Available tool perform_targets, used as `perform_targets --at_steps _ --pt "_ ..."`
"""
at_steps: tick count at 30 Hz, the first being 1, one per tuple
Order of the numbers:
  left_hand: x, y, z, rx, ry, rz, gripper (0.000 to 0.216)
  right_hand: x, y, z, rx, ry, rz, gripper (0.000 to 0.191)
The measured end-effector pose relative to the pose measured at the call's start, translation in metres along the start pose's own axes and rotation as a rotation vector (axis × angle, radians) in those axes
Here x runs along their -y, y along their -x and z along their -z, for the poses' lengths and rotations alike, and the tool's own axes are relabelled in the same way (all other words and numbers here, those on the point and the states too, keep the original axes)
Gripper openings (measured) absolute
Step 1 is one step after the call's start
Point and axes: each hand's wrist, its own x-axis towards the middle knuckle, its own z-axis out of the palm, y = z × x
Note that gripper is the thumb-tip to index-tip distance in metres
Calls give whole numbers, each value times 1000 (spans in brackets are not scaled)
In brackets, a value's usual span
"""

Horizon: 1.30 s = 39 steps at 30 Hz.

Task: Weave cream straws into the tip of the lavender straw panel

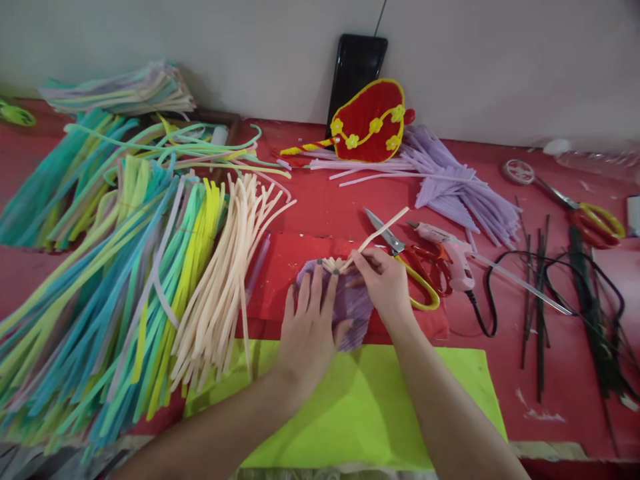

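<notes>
A flat purple piece made of pipe cleaners [354, 313] lies on a red sheet [270, 287] in front of me. My left hand [313, 313] rests flat on it, fingers stretched out, with fingertips at short cream pieces along its top edge. My right hand [383, 277] pinches a cream pipe cleaner [383, 227] between thumb and finger; its free end points up to the right. The hands cover part of the purple piece. Just beyond my right hand lie scissors [393, 240] with red and yellow handles and a pink glue gun [453, 257].
Bundles of coloured pipe cleaners [125, 267] fill the left, with a cream bundle [220, 287] nearest. Purple pipe cleaners [455, 187], a red and yellow fan-shaped piece [367, 127] and a phone [353, 73] stand behind. A green sheet [370, 407] lies in front; dark stems [540, 320] lie right.
</notes>
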Motion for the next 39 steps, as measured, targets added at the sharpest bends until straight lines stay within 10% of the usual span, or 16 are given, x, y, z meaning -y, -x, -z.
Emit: perform_targets --at_steps 16,39 --pt "1 -1 -3 16 29 -36 63 1 9 2 -163 519 221 21" --pt "-3 2 -6 -37 13 -77 61 -2 7 0 -153 544 214 23"
